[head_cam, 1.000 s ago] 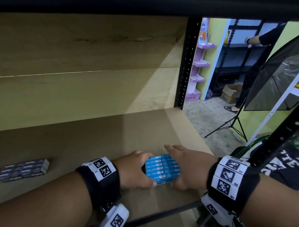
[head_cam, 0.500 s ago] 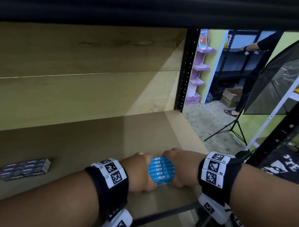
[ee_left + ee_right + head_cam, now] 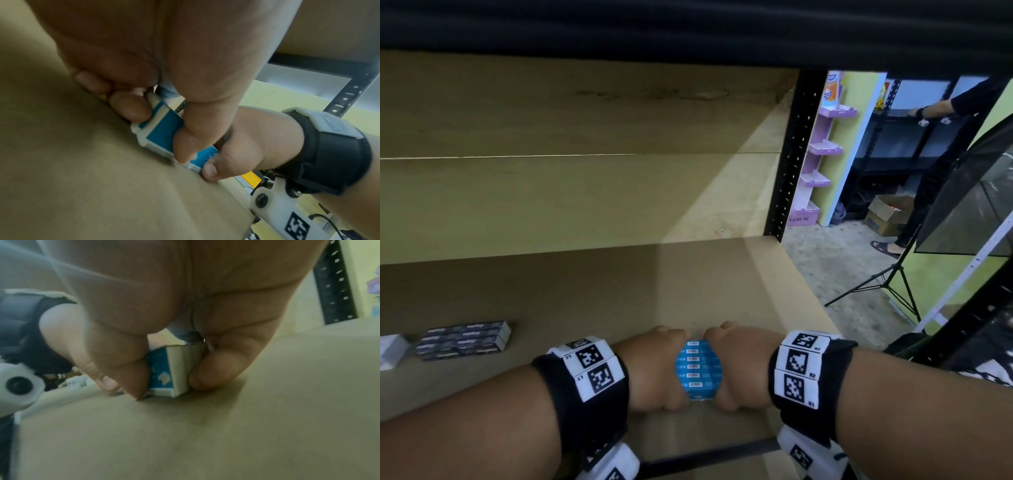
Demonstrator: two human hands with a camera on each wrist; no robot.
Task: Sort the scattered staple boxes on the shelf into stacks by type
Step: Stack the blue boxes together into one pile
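Note:
A block of blue staple boxes sits near the front edge of the shelf board. My left hand grips its left end and my right hand grips its right end, fingers curled down over the sides. In the left wrist view the blue boxes are pinched between thumb and fingers. In the right wrist view the blue boxes rest on the board, held between my thumb and fingers. A stack of dark staple boxes lies to the far left.
A small white box lies at the left edge beside the dark stack. A black upright post marks the shelf's right end. Beyond it stand a light stand, purple display racks and another person.
Both hands have closed in on the blue boxes from the sides, fingers now curled over the ends. Less of the blue top shows between them.

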